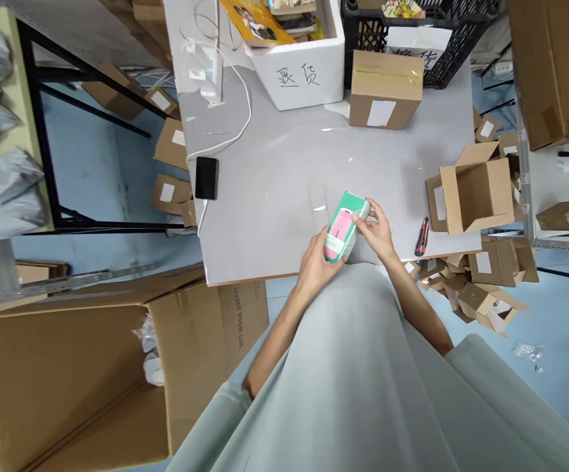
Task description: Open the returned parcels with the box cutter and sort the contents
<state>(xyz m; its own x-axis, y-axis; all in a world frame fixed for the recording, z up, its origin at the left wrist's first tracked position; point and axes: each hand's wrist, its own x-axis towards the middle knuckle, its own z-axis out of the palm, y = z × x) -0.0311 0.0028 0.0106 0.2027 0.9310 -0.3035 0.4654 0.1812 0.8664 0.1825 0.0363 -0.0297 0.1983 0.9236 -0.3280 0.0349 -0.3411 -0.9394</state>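
A small green box [344, 226] with a pink picture on its face is held between my two hands, tilted, over the front edge of the table. My left hand [315, 262] grips its lower left end. Fingers of my right hand [375, 229] close on the upper right end, thumb on the front face and fingers along the side. To the right of the hands a red and black box cutter [422, 236] lies on the table. An open cardboard box [476, 190] sits near the right edge.
On the grey table [265, 196] are a phone [206, 177] with a white cable, a white bin [304, 72] of books, a closed carton [387, 88] and a black crate [442, 59]. A large open carton [206, 354] stands at lower left. Flattened boxes [491, 288] litter the floor at right.
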